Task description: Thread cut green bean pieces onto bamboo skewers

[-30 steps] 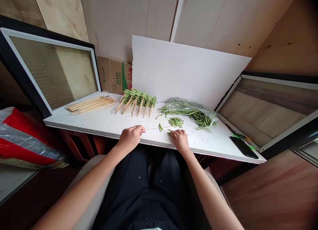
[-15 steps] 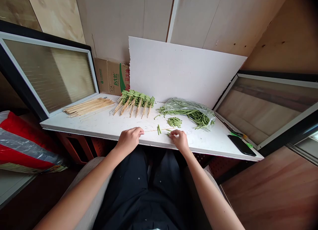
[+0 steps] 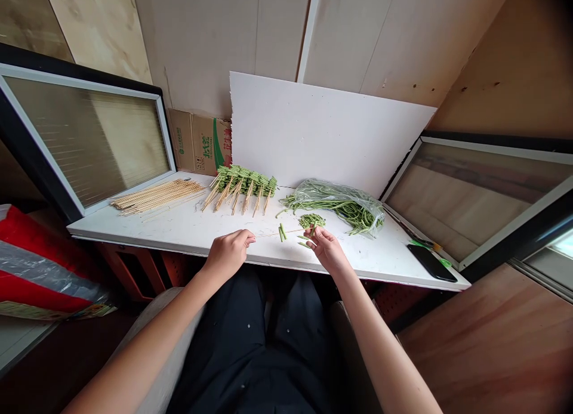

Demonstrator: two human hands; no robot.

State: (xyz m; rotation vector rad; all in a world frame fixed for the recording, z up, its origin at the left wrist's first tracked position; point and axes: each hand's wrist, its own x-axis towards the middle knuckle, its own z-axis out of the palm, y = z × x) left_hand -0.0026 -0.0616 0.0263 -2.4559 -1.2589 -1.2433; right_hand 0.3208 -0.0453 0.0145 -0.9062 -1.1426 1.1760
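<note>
My left hand (image 3: 229,250) is closed in a pinch on one end of a thin wooden skewer (image 3: 293,231), which points to the right above the counter's front. Short cut green bean pieces (image 3: 282,232) sit crosswise on that skewer. At its far end, my right hand (image 3: 329,248) pinches another cut bean piece (image 3: 313,228) between thumb and fingertips. More cut pieces (image 3: 304,243) show just left of the right fingers, partly hidden. Behind the right hand lies a small pile of cut beans (image 3: 311,219).
On the white counter (image 3: 215,234), bare skewers (image 3: 156,196) lie at left, beside a stack of bean-loaded skewers (image 3: 246,181). Long green beans in a clear plastic bag (image 3: 340,202) rest behind the pile. A black phone (image 3: 431,262) lies at right. A cardboard box (image 3: 197,141) stands behind.
My right hand has turned and shifted slightly right, its fingers raised, and a bean piece now stands out between its fingertips. My left hand still grips the skewer. The view has shifted slightly.
</note>
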